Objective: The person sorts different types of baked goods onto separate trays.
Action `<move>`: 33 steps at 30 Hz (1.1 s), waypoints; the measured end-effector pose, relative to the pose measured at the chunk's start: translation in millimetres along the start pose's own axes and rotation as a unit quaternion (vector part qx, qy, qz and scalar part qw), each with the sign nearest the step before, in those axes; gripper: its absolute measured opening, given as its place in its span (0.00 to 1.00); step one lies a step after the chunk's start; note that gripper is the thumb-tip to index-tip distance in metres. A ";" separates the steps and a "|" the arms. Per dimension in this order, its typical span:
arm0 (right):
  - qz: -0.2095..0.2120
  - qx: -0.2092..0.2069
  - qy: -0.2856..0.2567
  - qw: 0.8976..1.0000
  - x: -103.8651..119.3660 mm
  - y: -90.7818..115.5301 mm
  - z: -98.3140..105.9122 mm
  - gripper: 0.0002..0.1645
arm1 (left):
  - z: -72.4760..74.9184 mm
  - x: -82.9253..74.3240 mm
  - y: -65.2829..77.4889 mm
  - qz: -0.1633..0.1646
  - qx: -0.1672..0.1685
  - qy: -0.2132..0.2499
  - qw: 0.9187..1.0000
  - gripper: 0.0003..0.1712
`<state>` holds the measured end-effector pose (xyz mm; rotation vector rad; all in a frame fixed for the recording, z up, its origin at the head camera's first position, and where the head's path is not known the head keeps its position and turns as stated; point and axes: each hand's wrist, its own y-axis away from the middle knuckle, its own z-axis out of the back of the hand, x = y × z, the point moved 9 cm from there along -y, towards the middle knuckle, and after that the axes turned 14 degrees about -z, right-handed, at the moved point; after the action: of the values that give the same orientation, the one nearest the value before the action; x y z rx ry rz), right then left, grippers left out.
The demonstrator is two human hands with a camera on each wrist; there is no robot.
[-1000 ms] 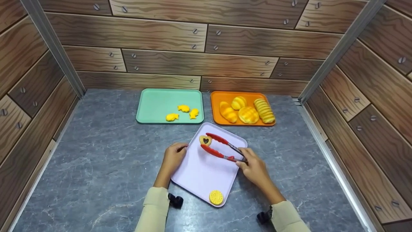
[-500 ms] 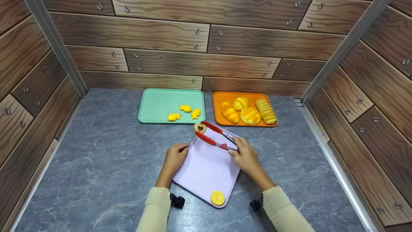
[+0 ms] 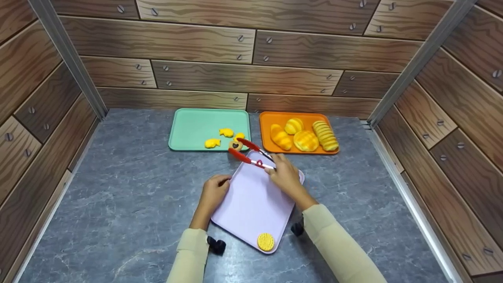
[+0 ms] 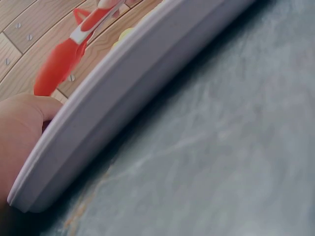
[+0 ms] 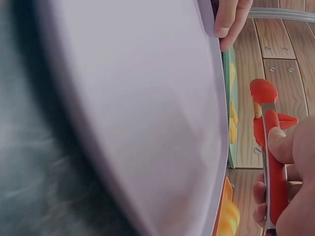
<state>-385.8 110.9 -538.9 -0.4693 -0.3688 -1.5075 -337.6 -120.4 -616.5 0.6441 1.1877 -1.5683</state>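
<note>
My right hand (image 3: 285,174) grips a pair of red-tipped tongs (image 5: 275,162). Between the tong tips is a round cookie (image 3: 235,146) with a dark heart centre, over the front right corner of the green tray (image 3: 192,125). One of several yellow fish-shaped crackers (image 3: 212,143) on that tray is partly covered by the tongs. My left hand (image 3: 214,192) holds the left edge of a lilac tray (image 3: 251,200), its thumb over the rim in the left wrist view. A round yellow biscuit (image 3: 265,241) lies at the lilac tray's near corner.
An orange tray (image 3: 262,135) with several toy breads (image 3: 306,140) stands right of the green one. Wood-patterned walls (image 3: 220,47) enclose the grey marbled table (image 3: 129,188) at the back and both sides.
My right hand has carried the tongs and heart cookie forward and left, from over the lilac tray to the green tray's front right corner. My left hand has stayed at the lilac tray's edge.
</note>
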 end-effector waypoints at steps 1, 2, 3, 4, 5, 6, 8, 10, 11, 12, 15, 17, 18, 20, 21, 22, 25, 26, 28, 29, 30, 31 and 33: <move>-0.004 0.006 0.002 1.000 1.9 -3.4 -3.1 0.35 | 0.3 -0.4 0.2 0.000 0.000 0.000 1.000 0.12; -0.006 0.010 0.006 1.000 3.9 -6.5 -6.0 0.36 | 0.5 -0.5 0.2 0.001 0.001 0.000 1.000 0.12; -0.009 0.015 0.010 1.000 5.7 -9.4 -9.1 0.36 | 0.6 -0.5 0.4 0.003 0.002 0.001 1.000 0.12; -0.011 0.019 0.013 1.000 7.2 -11.8 -12.0 0.36 | 0.3 -0.4 0.6 0.006 0.004 0.002 1.000 0.12; -0.013 0.021 0.016 1.000 8.7 -13.9 -14.8 0.37 | 0.0 -0.1 0.7 0.009 0.006 0.003 1.000 0.12; -0.015 0.024 0.018 0.999 10.1 -16.1 -17.6 0.37 | -0.3 0.3 0.8 0.011 0.007 0.005 1.000 0.12; -0.016 0.025 0.021 0.999 12.9 -19.8 -22.5 0.36 | -0.6 1.0 0.9 0.013 0.008 0.006 1.000 0.12; -0.018 0.025 0.024 0.999 15.3 -22.9 -27.0 0.36 | -0.6 0.9 0.9 0.009 0.008 0.006 1.000 0.12; -0.018 0.024 0.025 0.999 16.4 -24.4 -28.7 0.36 | -0.6 0.8 0.8 0.005 0.007 0.005 1.000 0.12; -0.019 0.023 0.028 0.999 17.3 -26.0 -30.2 0.35 | -0.7 0.8 0.7 0.002 0.006 0.004 1.000 0.12; -0.019 0.021 0.036 0.999 20.1 -30.5 -33.8 0.35 | -0.7 1.4 0.4 -0.004 0.005 -0.001 1.000 0.11; -0.020 0.022 0.039 0.999 22.4 -33.5 -35.6 0.35 | -0.3 1.9 0.0 -0.005 0.005 -0.002 1.000 0.12; -0.021 0.024 0.041 0.999 23.2 -34.9 -36.6 0.36 | -0.4 2.2 -0.1 -0.005 0.005 -0.001 1.000 0.12; -0.022 0.028 0.044 0.998 24.6 -37.2 -38.0 0.35 | -0.4 2.0 -0.2 -0.006 0.005 -0.001 1.000 0.12; -0.022 0.029 0.045 0.998 25.0 -38.1 -38.8 0.35 | -0.4 1.8 -0.2 -0.007 0.006 0.000 1.000 0.12; -0.023 0.029 0.046 0.998 25.4 -38.6 -39.2 0.35 | -0.5 1.7 -0.1 -0.008 0.006 0.002 1.000 0.12; -0.020 0.028 0.044 0.998 26.6 -39.5 -40.7 0.34 | -0.4 1.7 0.5 -0.009 0.005 0.003 1.000 0.12; -0.020 0.028 0.042 0.999 27.2 -39.7 -41.1 0.35 | 0.0 1.6 0.7 -0.009 0.005 0.004 1.000 0.12; -0.019 0.028 0.037 0.999 28.0 -40.1 -41.7 0.34 | 0.6 1.3 0.7 -0.011 0.004 0.003 1.000 0.11; -0.018 0.029 0.034 0.999 28.4 -40.4 -42.1 0.35 | 0.9 1.1 0.6 -0.012 0.003 0.003 1.000 0.11; -0.018 0.029 0.032 0.999 28.4 -40.7 -42.6 0.35 | 1.0 0.9 0.5 -0.012 0.004 0.003 1.000 0.11; -0.018 0.028 0.031 0.999 28.4 -40.9 -42.9 0.36 | 1.0 0.8 0.3 -0.013 0.005 0.003 1.000 0.12; -0.016 0.028 0.030 0.999 28.4 -40.8 -43.2 0.37 | 0.9 0.6 0.0 -0.015 0.006 0.001 1.000 0.12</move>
<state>-427.8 64.2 -558.7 -0.3748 -0.3715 -1.5347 -337.7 -121.5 -616.7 0.6382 1.1948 -1.6005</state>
